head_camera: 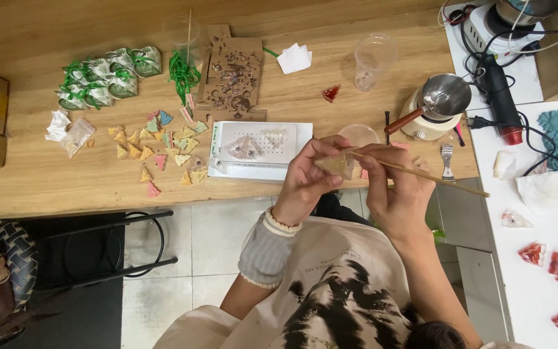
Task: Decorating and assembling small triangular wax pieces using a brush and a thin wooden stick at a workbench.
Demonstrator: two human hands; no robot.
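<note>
Nearest the camera: the person's printed light top (330, 291), with a grey knit cuff (267, 249) on the left forearm. Both forearms rise from it and meet over the near edge of the wooden worktop (46, 174).

The left hand (308, 181) is bent at the wrist, fingers curled closed around a small tan triangular piece (335, 164), which it holds pinched between thumb and fingertips. The right hand (392, 187) is closed on a thin wooden stick (434, 176); the stick's left tip touches the triangular piece, and its other end points out to the right.

Just beyond the hands lies a white tray (259, 150) and a shallow clear dish (358, 134). To the left of the tray, small coloured triangles (156, 145) are scattered. To the right stands a small metal pot (444, 97) with a wooden handle on a cream base.

Farther off: green-tied wrapped parcels (108, 77) at far left, a brown card (234, 77) strewn with dark bits, and a clear plastic cup (372, 61).
</note>
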